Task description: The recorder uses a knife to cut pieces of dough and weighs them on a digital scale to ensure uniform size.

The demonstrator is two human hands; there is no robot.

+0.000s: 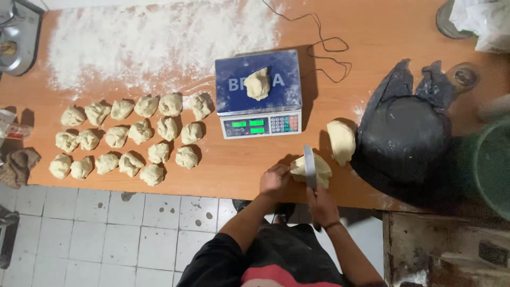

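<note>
A long wooden table [372,32] fills the view, its far left stretch dusted with a wide patch of white flour [159,37]. Beyond the right fingers and off to their right sits a large bundle wrapped in black plastic [406,133]; what it holds cannot be seen. Further right, a green tub [494,165] shows only its rim, contents out of sight. Beyond the left fingers stands a blue-topped scale [281,79] with one dough ball [257,84] resting on its platform. Well to the left of the left fingers, rows of dough portions [130,135] lie directly on the wood.

Just beyond the right fingers lies a separate dough lump [341,141], near the black bundle. The dough piece [321,169] being cut lies between the two hands at the near table edge. The left hand [274,180] presses against its left side, fingers curled on it. The right hand [321,204] is closed around the handle of a knife [309,166], whose blade stands upright in the dough, pointing away from the person.
</note>
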